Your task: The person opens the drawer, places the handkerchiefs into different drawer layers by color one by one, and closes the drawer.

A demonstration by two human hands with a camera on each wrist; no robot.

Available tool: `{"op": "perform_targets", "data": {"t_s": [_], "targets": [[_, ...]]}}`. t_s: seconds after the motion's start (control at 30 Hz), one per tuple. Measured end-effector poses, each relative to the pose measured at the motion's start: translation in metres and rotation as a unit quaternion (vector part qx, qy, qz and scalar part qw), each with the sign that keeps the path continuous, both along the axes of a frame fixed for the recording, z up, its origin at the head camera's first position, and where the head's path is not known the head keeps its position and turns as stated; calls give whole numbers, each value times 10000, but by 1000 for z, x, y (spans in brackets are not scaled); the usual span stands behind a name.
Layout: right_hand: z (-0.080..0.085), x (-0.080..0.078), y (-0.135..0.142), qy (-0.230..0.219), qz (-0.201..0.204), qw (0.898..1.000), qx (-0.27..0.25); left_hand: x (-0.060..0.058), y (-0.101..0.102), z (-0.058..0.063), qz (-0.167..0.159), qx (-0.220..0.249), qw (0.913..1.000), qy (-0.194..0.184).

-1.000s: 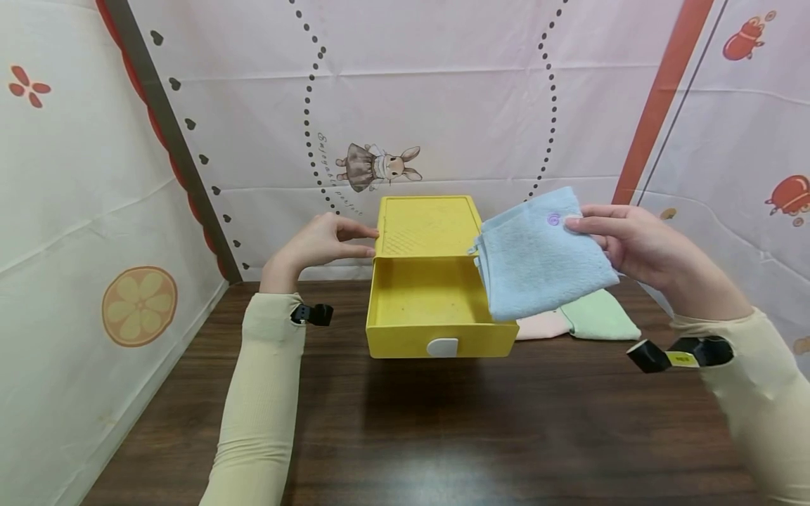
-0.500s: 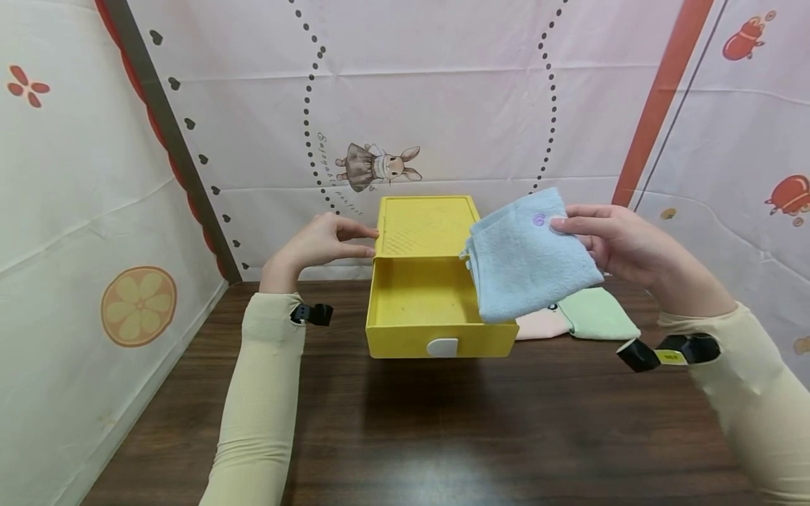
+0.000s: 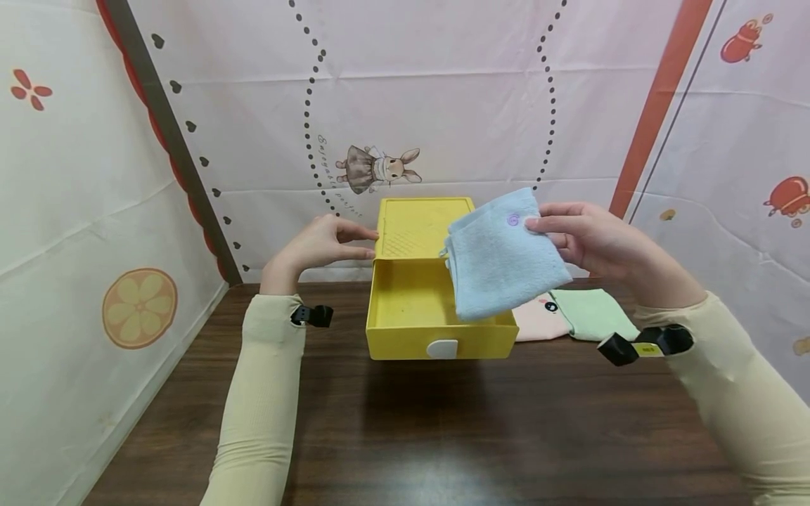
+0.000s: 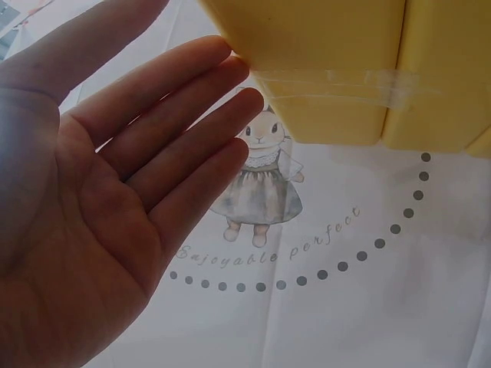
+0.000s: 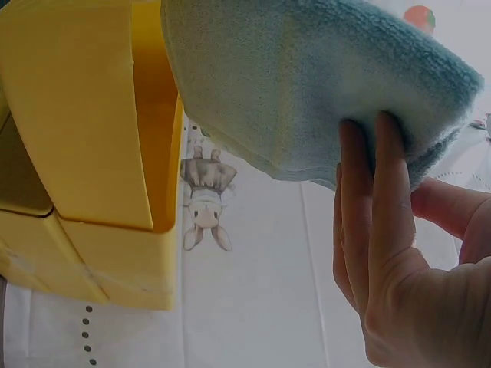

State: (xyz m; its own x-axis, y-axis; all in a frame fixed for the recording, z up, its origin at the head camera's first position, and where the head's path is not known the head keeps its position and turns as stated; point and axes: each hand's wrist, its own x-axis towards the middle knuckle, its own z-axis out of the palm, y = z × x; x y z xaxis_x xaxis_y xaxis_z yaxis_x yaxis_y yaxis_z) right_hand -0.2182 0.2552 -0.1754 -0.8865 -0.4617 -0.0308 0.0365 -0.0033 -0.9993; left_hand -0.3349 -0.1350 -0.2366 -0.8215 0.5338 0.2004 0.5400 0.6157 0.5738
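A folded light-blue towel (image 3: 500, 260) with a small purple mark hangs from my right hand (image 3: 598, 242), which pinches its upper right corner between thumb and fingers. The towel overlaps the right part of a pulled-out yellow drawer (image 3: 401, 299) in the head view. That drawer belongs to a yellow storage box (image 3: 411, 228) and has a white knob (image 3: 441, 349). At the box's left side is my left hand (image 3: 316, 247), its fingertips right at the wall. In the left wrist view, its fingers (image 4: 180, 84) are nearly straight, beside the yellow box (image 4: 337, 46).
A folded pink cloth (image 3: 536, 325) with a printed eye lies on the dark wooden table (image 3: 405, 436) right of the drawer. Beside it lies a folded green cloth (image 3: 598, 314). Printed white fabric (image 3: 443, 105) surrounds the table at the back and sides.
My right hand has moved left with the blue towel, bringing it further over the drawer and uncovering more of the pink cloth. The left hand and the yellow box have stayed in place.
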Motion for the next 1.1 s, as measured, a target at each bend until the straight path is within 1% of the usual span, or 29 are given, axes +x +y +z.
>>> {"op": "perform_targets", "data": {"t_s": [0.17,0.37,0.73,0.97,1.1], "targets": [[0,-2,-6,21,-135,9998,140,0,0,-1,-23,44,10000,-11],[-3,-2,-12,-147,-220,9994,237,0,0,-1,4,8,10000,-21],[-10,-4,-20,-326,64,9992,235,-2,-1,-1,0,46,10000,-11],[-13,-5,-23,-219,33,9985,508,-2,-1,-1,-22,22,10000,8],[-14,-7,-23,-402,4,9969,675,-2,-1,-1,-17,9,10000,18]]}}
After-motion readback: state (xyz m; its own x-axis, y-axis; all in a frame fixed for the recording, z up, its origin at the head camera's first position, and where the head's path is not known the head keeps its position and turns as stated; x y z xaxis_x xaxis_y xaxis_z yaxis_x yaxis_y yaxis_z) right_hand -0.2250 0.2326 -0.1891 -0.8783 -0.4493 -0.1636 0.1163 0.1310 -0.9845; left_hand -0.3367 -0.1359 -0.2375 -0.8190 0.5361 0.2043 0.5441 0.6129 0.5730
